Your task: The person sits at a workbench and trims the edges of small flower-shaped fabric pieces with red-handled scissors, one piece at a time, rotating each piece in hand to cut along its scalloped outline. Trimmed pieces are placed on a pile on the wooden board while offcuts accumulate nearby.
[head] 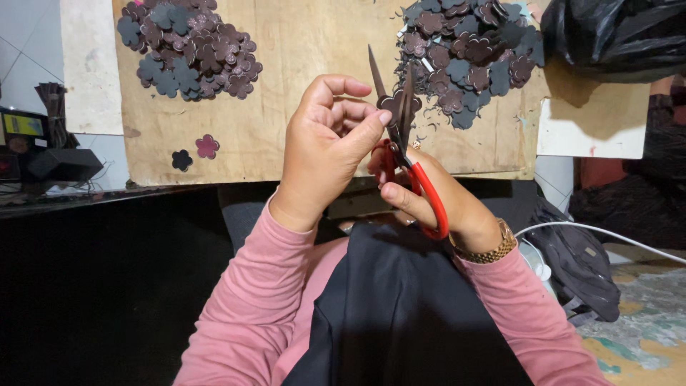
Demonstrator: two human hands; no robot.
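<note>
A heap of dark brown and grey flower-shaped cutouts lay on the wooden worktop, left of the scissors. The left hand pinched a small dark flower-shaped piece between thumb and fingers, at the blades. The right hand gripped the red-handled scissors, blades parted around that piece. A second heap of flower cutouts lay right of the scissors.

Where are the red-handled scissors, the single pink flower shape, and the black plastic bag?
red-handled scissors (431,202), head view, on the red handle loop.
pink flower shape (207,146), head view, its centre.
black plastic bag (614,36), head view, its front.
</note>
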